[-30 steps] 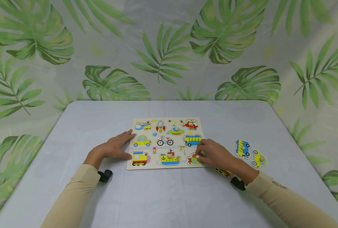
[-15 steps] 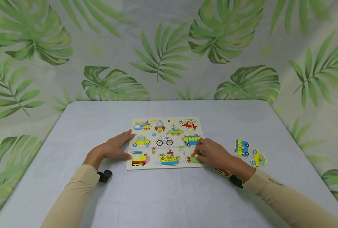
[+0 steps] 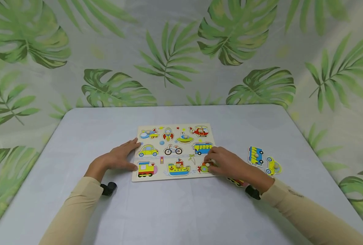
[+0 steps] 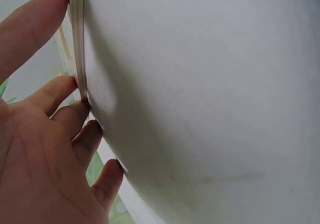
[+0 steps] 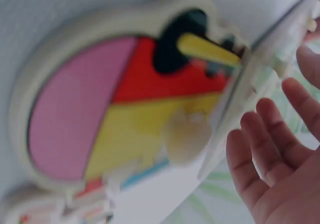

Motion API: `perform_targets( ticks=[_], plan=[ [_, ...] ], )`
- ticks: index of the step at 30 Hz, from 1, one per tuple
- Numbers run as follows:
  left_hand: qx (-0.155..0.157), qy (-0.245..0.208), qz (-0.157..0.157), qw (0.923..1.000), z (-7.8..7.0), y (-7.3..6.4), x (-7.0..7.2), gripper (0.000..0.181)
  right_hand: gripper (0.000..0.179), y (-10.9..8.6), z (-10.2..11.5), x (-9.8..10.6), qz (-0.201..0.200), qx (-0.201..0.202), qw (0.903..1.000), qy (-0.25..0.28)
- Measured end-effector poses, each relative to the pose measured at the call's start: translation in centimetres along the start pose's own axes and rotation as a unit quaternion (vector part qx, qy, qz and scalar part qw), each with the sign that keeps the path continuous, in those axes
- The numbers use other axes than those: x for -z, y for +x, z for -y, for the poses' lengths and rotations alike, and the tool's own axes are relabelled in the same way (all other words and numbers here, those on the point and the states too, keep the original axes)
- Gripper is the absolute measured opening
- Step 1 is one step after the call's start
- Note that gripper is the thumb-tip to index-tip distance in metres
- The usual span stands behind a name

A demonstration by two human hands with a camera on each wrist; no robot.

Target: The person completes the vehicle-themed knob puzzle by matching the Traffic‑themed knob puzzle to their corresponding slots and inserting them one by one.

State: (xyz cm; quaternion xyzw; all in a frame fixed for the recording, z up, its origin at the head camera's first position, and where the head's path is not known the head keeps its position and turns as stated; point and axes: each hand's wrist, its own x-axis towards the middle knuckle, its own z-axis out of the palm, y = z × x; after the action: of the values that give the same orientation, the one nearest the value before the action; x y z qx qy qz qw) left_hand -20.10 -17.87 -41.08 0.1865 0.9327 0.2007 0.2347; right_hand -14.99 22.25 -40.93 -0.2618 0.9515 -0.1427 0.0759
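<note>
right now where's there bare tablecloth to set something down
Bare tablecloth lies between the beige sleeves, nearer than the puzzle board; beyond the board to the far edge; and left of the left hand. It's crowded right of the board: the right hand, bus piece, car piece and train piece.

Left arm (image 3: 72,211), clad in a long beige fabric sleeve, extends forward and inward; left wrist (image 3: 94,170) is bare beyond the cuff. Bare left hand (image 3: 116,159) is palm down, thumb set wide of the fingers, which are spread and only lightly bent. Right arm (image 3: 310,211), likewise sleeved, angles inward; right wrist (image 3: 262,180) is bare. Bare right hand (image 3: 227,164): back uppermost, fingers gently curved; thumb-to-index contact could not be established.
</note>
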Motion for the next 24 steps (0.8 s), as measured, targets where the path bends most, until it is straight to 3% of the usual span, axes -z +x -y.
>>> perform_targets(
  ticks=[4, 7, 15, 24],
  plan=[
    [-0.001, -0.002, 0.001, 1.0, 0.1, -0.1, 0.0, 0.095, 0.027, -0.7, -0.4, 1.4, 0.004, -0.009, 0.9996, 0.027],
    [-0.002, -0.006, 0.0, 1.0, 0.1, 0.0, 0.0, 0.095, 0.027, -1.4, -1.5, 2.6, -0.02, -0.007, 0.9988, 0.045],
    [0.007, 0.001, 0.004, 1.0, -0.1, -0.1, 0.0, 0.095, 0.022, -5.1, -7.5, 5.7, -0.106, -0.025, 0.994, 0.006],
    [0.009, -0.003, 0.004, 0.9999, 0.1, 0.0, 0.1, 0.095, 0.022, -7.7, -12.3, 6.0, -0.077, -0.061, 0.9952, 0.006]
  ],
)
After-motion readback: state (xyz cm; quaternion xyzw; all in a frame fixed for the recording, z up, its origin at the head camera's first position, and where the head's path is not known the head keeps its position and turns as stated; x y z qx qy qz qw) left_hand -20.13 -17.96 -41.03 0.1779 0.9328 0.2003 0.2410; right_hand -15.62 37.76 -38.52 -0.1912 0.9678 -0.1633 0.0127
